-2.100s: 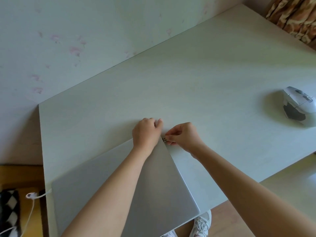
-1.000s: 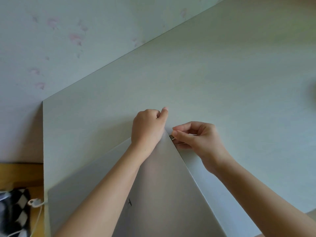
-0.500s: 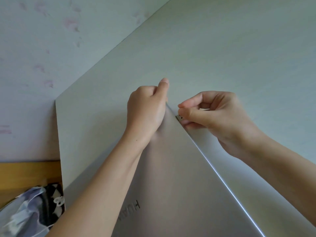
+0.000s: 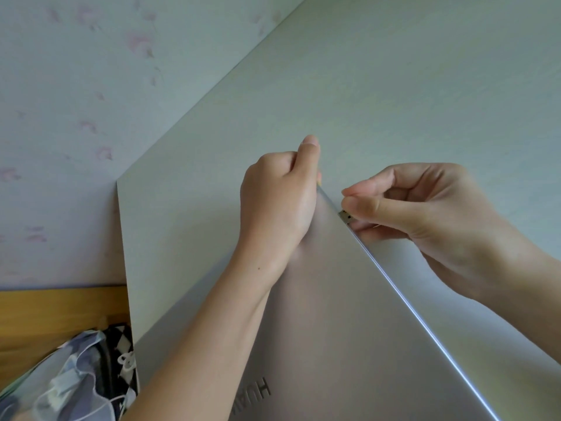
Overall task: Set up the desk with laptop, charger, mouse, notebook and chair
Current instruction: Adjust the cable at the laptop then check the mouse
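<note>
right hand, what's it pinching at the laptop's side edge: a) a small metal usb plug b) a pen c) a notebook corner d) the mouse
A: the right hand pinches a small metal plug between thumb and fingers, right against the side edge of the closed laptop, whose far corner the left hand grips.

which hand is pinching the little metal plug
The right hand pinches the small metal plug at the laptop's edge; the left hand grips its corner.

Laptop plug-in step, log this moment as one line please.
step: plugging small USB plug into laptop edge | left hand: grips laptop corner | right hand: pinches plug | surface: desk
</note>
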